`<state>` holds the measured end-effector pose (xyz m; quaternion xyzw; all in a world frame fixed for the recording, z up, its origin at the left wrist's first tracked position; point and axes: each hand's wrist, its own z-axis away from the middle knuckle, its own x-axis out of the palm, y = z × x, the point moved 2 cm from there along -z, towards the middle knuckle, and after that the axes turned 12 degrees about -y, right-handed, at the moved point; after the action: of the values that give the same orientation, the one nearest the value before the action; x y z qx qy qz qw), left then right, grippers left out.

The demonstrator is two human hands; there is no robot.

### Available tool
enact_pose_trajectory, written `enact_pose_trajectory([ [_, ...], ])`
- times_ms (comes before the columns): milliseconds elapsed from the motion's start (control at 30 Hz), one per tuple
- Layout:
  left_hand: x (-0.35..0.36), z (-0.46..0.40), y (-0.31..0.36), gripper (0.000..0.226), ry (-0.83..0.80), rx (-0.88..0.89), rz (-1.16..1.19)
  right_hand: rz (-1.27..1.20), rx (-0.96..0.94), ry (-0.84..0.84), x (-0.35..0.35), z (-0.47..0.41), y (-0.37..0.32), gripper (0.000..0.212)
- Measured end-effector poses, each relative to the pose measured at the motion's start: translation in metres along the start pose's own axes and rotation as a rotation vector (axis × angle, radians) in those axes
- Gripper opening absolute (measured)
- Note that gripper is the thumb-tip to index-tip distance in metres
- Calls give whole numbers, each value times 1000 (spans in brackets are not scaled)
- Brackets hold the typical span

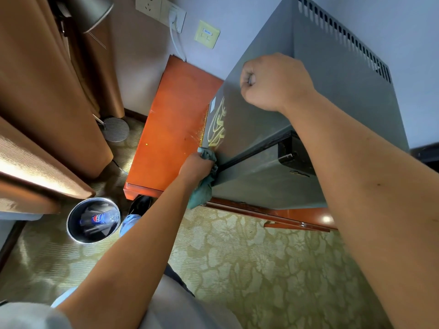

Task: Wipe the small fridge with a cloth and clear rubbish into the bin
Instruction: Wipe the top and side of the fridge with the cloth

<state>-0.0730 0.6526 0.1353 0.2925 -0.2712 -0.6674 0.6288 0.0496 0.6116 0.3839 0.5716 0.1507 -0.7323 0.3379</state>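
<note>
head view: the grey fridge (320, 115) stands on an orange wood cabinet (171, 129), filling the frame from centre out to 2 o'clock. a row of vent slots runs along its top edge toward 1 o'clock, and a gold emblem (217, 125) shows on the side that faces the bare cabinet top.

the left hand (196, 166), just left of centre, is clenched around a teal cloth (204, 186) and presses it to the fridge's lower corner, where that side meets the dark door seam. part of the cloth bunches above the fingers and the rest hangs below the hand toward 6 o'clock.

the right hand (273, 81), at 1 o'clock from centre, is closed in a fist with nothing visible in it, resting on the fridge's upper edge.

the round metal bin (93, 220) sits on the patterned carpet (249, 269) at 8 o'clock, well apart from the cloth. a plastic bottle (99, 218) with a blue label lies inside it. a dark shoe (140, 205) shows just right of the bin, at the cabinet's foot.

a brown curtain (42, 91) hangs at 9 to 11 o'clock. wall sockets (161, 10) sit at 12 o'clock, with a white cord (175, 43) dropping behind the cabinet.
</note>
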Motion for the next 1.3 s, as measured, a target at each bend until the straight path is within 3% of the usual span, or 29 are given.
enact_pose_trajectory([
  [100, -3, 2, 7, 14, -8, 29, -18, 7, -4, -4, 0, 0, 0, 19],
  [233, -14, 11, 58, 5, -6, 238, 257, 2, -2, -6, -1, 0, 0, 18],
  [367, -18, 11, 83, 6, 4, 337, 299, 17, -15, 0, 0, 0, -1, 18],
  [433, -16, 1, 73, 2, 17, 313, 295, 24, -17, -21, 1, -2, 0, 18],
  [600, -12, -32, 22, 27, -11, 63, 84, 60, -42, -118, -1, -6, -1, 15],
  [700, -14, -36, 8, 22, -69, -30, 49, 86, -53, -167, -2, -8, -1, 15],
  [867, -32, -40, 50, 18, -77, 68, 81, 162, -13, -327, 5, -21, -5, 18],
  [933, -40, -41, 77, 16, -57, 149, 149, 57, -21, -442, 14, -28, -14, 21],
  [1067, -48, -42, 103, 14, -32, 299, -9, -82, 0, -636, 39, -39, -32, 25],
  [1167, -47, -53, 82, 15, -67, 212, -32, 5, 35, -765, 59, -47, -40, 30],
  [1300, -41, -64, 33, 33, -159, -61, 63, 38, 70, -910, 78, -45, -48, 40],
])
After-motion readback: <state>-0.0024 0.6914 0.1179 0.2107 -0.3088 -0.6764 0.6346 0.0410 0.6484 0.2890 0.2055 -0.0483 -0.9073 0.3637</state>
